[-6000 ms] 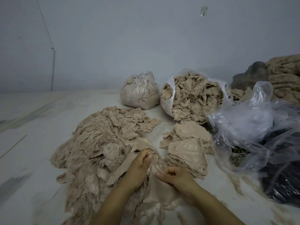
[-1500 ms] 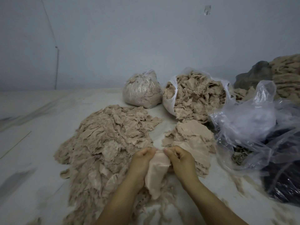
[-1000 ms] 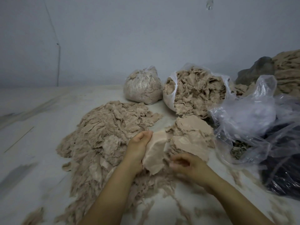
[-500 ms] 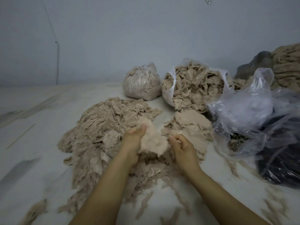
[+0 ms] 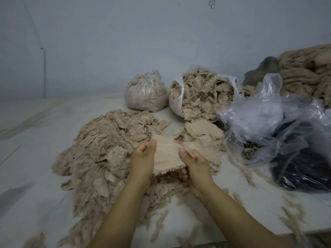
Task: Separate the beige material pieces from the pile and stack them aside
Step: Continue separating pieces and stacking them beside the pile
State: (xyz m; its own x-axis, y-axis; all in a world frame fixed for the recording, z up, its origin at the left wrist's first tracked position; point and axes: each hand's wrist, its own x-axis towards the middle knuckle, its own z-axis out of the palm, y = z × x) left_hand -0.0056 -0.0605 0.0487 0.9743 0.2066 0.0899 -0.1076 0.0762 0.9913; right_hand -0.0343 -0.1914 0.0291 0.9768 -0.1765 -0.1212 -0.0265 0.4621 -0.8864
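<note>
A big loose pile of beige scraps [image 5: 107, 149] spreads over the white table [image 5: 35, 176] in the middle left. A smaller stack of flat beige pieces [image 5: 202, 135] lies to its right. Between them I hold one smooth beige piece [image 5: 167, 156] stretched flat above the pile's near edge. My left hand [image 5: 142, 160] grips its left side with the thumb on top. My right hand [image 5: 196, 165] grips its right side the same way.
A closed clear bag of scraps [image 5: 146, 93] and an open white bag of scraps [image 5: 202, 93] stand at the back. Crumpled clear plastic [image 5: 259, 122] over a dark bag [image 5: 304, 167] fills the right. More beige material [image 5: 308, 68] is heaped far right.
The beige piece, bunched in my left hand half a second ago, is now spread flat between both hands. My right hand has taken hold of its right side.
</note>
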